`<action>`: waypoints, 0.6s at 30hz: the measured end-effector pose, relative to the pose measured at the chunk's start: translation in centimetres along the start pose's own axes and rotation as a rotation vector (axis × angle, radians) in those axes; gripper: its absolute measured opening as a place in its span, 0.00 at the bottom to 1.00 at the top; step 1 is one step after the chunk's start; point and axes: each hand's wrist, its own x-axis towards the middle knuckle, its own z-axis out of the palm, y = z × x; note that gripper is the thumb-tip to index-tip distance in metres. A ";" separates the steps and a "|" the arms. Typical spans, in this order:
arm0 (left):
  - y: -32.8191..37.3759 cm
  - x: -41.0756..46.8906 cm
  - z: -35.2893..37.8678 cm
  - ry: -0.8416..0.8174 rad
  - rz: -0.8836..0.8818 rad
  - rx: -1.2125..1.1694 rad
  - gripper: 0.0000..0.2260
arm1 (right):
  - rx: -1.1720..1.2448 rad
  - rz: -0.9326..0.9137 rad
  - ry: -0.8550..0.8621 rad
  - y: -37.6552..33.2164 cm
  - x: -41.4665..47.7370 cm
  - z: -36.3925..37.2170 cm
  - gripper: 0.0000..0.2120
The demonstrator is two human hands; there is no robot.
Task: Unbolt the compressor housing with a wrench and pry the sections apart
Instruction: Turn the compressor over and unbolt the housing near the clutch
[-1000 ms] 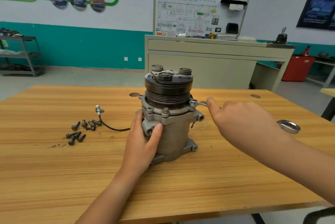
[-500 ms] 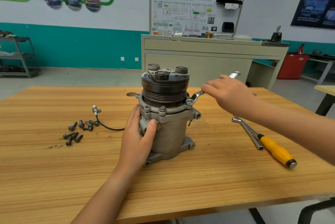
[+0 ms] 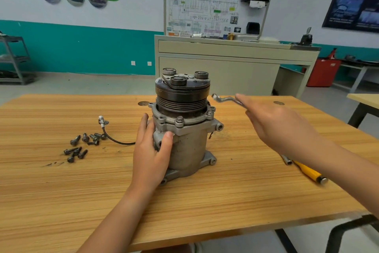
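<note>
While upright, 1 compressor; 1 wrench.

The grey compressor stands upright, black pulley on top; the wrench is in the air just right of it.
</note>
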 end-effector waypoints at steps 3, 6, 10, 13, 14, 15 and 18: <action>0.1 0.0 0.0 0.004 0.009 -0.002 0.28 | -0.137 0.057 -0.241 -0.7 0.1 0.2 0.28; 0.2 -0.1 0.0 0.002 0.021 -0.010 0.27 | -0.224 0.040 -0.283 -1.9 0.6 -0.8 0.29; 0.1 -0.1 0.1 0.004 -0.001 -0.008 0.30 | -0.408 0.000 -0.386 -4.4 1.1 -1.6 0.32; 0.1 -0.1 0.1 0.002 0.007 -0.008 0.30 | -0.412 -0.037 -0.361 -4.0 1.3 -1.2 0.33; 0.1 -0.1 0.1 -0.003 0.012 -0.013 0.29 | -0.405 -0.064 -0.345 -3.0 1.5 -1.0 0.34; 0.1 -0.2 0.0 -0.005 0.012 -0.017 0.29 | -0.393 -0.091 -0.333 -1.6 1.8 -0.9 0.35; 0.2 -0.1 0.0 -0.013 0.024 -0.014 0.30 | -0.378 -0.176 -0.256 2.0 3.8 0.5 0.27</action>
